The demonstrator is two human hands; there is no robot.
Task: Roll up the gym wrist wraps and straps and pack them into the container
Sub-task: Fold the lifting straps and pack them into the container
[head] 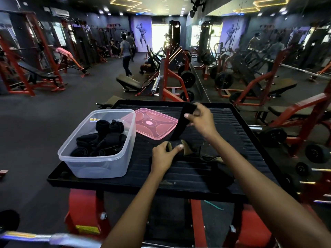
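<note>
We work on a black ribbed platform [223,169]. Our left hand [163,155] pinches the near end of a black woven strap [180,125] against the ribs, thumb on its tan-edged fold. Our right hand [202,119] grips the far end, holding the strap taut and slanted upward. Another dark wrap [213,156] lies loose just right of the left hand. The clear rectangular plastic container [96,165] sits at left, holding several rolled black wraps [102,140]. Its translucent pink lid [152,125] lies flat beside it.
</note>
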